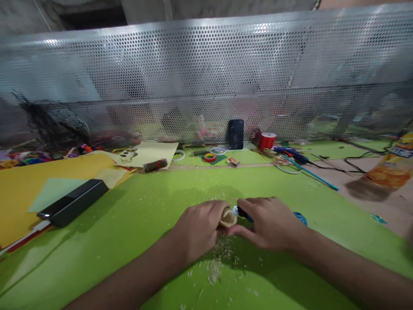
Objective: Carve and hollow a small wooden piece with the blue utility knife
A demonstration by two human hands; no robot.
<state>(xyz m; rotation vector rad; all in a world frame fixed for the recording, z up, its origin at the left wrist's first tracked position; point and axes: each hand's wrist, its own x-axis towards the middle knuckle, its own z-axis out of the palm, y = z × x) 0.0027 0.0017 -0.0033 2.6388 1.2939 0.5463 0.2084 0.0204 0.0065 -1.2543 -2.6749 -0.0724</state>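
Note:
My left hand (201,226) is closed around a short, pale tan hollow piece (227,218) that looks like wood or bamboo, its round opening facing right. My right hand (271,221) is wrapped round a tool with a black and blue handle (241,212). The tool's light tip points left at the rim of the hollow piece; whether it touches is hard to tell. A blue end (300,218) shows behind my right wrist, most of it hidden. Below both hands, pale shavings (214,269) lie scattered on the green sheet (129,258).
A perforated metal panel (193,64) closes off the back. Before it stand a phone (236,134), a red ribbon spool (267,141), tape rolls (209,157) and a blue glue gun (292,154). A dark case (75,201) lies left on yellow paper; a bottle (392,165) stands right.

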